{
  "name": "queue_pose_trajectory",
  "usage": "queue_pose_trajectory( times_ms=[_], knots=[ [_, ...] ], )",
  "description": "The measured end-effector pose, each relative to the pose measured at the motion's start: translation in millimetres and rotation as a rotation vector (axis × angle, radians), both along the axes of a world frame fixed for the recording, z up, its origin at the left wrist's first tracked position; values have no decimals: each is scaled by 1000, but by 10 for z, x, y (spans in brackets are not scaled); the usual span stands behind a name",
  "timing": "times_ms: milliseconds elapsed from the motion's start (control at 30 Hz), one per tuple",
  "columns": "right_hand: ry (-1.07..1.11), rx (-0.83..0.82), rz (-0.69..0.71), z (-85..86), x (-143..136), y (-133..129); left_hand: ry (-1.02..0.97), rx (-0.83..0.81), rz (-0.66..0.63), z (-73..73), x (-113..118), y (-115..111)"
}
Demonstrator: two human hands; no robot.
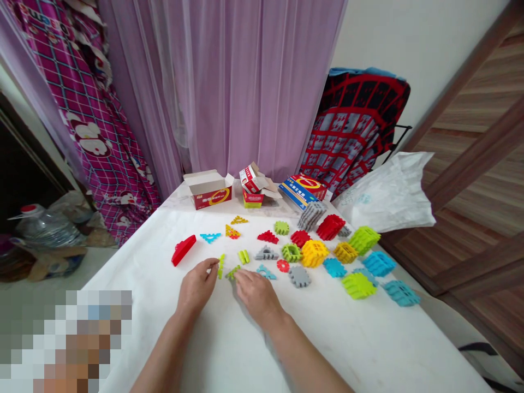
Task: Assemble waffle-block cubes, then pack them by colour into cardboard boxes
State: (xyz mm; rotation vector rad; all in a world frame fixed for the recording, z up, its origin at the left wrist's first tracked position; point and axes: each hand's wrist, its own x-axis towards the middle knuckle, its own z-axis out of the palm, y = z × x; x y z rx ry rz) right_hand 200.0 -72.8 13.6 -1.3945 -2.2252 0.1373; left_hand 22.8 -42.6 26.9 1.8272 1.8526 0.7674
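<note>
My left hand (199, 284) pinches the edge of an upright, thin lime-green toothed piece (221, 266) near the middle of the white table. Just right of it, my right hand (254, 295) has its fingertips closed on a small lime-green piece (232, 272); the fingers partly cover it. Two short lime-green pieces (244, 256) lie behind my right hand. A light blue triangular piece (266, 272) rests beside its knuckles, with a red round piece (282, 266) and a grey toothed square (299, 277) farther right.
Stacks of toothed blocks, such as yellow (314, 254) and blue (379, 264), cover the right side. A red piece (184, 250) lies left. Opened boxes (213, 197) and a white bag (387, 196) stand at the back.
</note>
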Motion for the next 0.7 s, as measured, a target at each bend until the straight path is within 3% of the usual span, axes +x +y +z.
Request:
queue_pose_trajectory(
  times_ms=[100,233,300,367,500,700],
  knots=[
    [343,-52,-165,-4,86,36,-4,59,-21,-12,12,-9],
    [639,-316,-307,-24,75,78,26,114,70,-25,-43,15],
    [586,-363,-298,-25,58,76,54,99,131,-12,-92,30],
    [478,-305,-286,-5,67,52,93,63,149,15,-130,33],
    [266,-168,-288,97,134,-46,218,-29,84,75,-120,-4],
    [-84,-205,-297,196,100,-152,438,36,-18,77,-6,-78]
  ],
)
